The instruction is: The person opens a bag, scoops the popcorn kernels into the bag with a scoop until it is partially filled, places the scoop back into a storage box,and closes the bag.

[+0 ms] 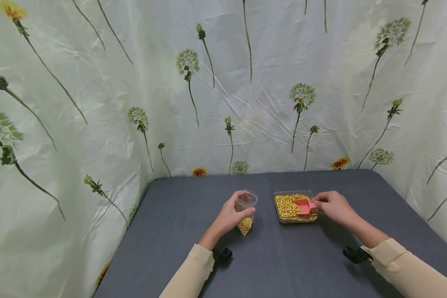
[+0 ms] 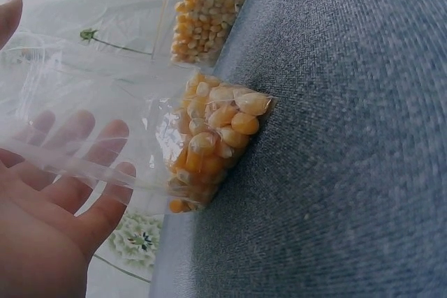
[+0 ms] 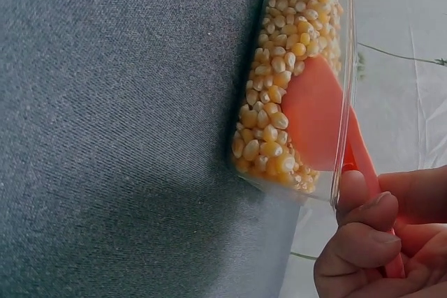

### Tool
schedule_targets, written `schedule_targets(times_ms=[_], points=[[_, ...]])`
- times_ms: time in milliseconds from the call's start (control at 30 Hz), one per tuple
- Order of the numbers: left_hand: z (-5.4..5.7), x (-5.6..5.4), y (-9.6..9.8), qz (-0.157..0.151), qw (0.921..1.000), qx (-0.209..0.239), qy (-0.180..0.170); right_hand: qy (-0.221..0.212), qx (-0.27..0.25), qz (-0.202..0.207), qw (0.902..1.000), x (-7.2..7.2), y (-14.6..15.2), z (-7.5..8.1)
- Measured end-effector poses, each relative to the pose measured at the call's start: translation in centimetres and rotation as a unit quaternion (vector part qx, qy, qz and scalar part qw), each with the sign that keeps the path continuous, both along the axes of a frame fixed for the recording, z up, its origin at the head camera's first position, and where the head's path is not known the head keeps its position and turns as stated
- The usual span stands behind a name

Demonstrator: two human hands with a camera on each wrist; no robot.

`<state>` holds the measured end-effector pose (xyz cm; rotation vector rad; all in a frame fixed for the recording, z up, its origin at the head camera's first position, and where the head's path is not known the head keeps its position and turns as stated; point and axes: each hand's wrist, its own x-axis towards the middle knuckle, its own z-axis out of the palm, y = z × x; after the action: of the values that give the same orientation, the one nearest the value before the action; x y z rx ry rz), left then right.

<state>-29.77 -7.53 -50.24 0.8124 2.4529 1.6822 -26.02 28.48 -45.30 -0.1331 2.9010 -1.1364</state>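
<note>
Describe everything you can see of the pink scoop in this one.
The scoop is plain pink and plastic-looking, with a broad bowl and a narrow handle. The right hand grips the handle. The bowl is inside the clear container, against the corn kernels, while the handle slants out over the rim. Whether it touches the rim is hard to tell.

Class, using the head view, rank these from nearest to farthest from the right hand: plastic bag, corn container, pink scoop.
1. Pink scoop: held in the right hand.
2. Corn container: just left of that hand, under the scoop.
3. Plastic bag: farther left, at the left hand.
</note>
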Motion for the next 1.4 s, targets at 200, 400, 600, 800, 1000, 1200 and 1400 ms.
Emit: schedule_targets(times_ms=[200,400,600,800,1000,1200,1400], points=[[0.1,0.0,0.0,-0.001,1.0,0.003,-0.005,-0.003,-0.027,-0.004,0.9996,0.4,0.3,0.1],[0.2,0.0,0.0,-0.002,1.0,-0.002,-0.003,-0.018,-0.047,-0.013,0.9986,0.7,0.3,0.2],[0.2,-0.1,0.0,-0.005,1.0,0.003,-0.003,-0.035,-0.078,-0.018,0.9962,1.1,0.4,0.3],[0.2,0.0,-0.1,-0.009,0.9999,0.006,-0.005,-0.042,-0.09,-0.017,0.9949,1.1,0.5,0.3],[0.4,0.1,-0.1,-0.007,1.0,0.0,-0.002,-0.056,-0.112,-0.022,0.9919,1.3,0.7,0.1],[0.5,0.0,0.0,-0.006,1.0,-0.003,0.002,-0.061,-0.124,-0.027,0.9901,1.4,0.7,0.2],[0.6,0.1,-0.1,-0.004,1.0,-0.001,-0.005,-0.066,-0.131,-0.031,0.9887,1.6,0.8,0.0]])
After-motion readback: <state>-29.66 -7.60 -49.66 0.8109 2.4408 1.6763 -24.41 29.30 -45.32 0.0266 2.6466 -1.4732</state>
